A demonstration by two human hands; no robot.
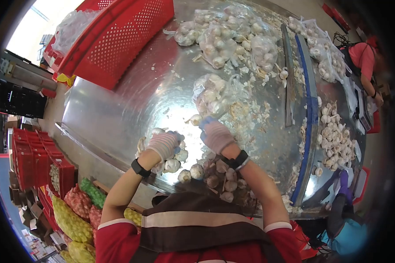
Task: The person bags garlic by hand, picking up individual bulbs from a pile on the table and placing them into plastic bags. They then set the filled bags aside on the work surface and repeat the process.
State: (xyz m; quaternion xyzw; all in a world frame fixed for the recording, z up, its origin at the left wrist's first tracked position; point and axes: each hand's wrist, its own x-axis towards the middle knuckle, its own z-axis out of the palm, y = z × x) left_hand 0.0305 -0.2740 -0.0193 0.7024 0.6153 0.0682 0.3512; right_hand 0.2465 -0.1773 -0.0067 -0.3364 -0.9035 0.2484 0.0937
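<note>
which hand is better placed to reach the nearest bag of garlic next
Probably the right hand: it is just short of the garlic bag, while the left hand is farther back, beside pale bulbs.

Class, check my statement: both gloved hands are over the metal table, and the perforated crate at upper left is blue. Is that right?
Not quite: the perforated crate is red, not blue, as the head view shows. The gloved left hand and right hand are indeed over the metal table.

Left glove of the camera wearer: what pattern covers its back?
The left glove shows white and pale pinkish stripes, best seen in the head view.
</note>
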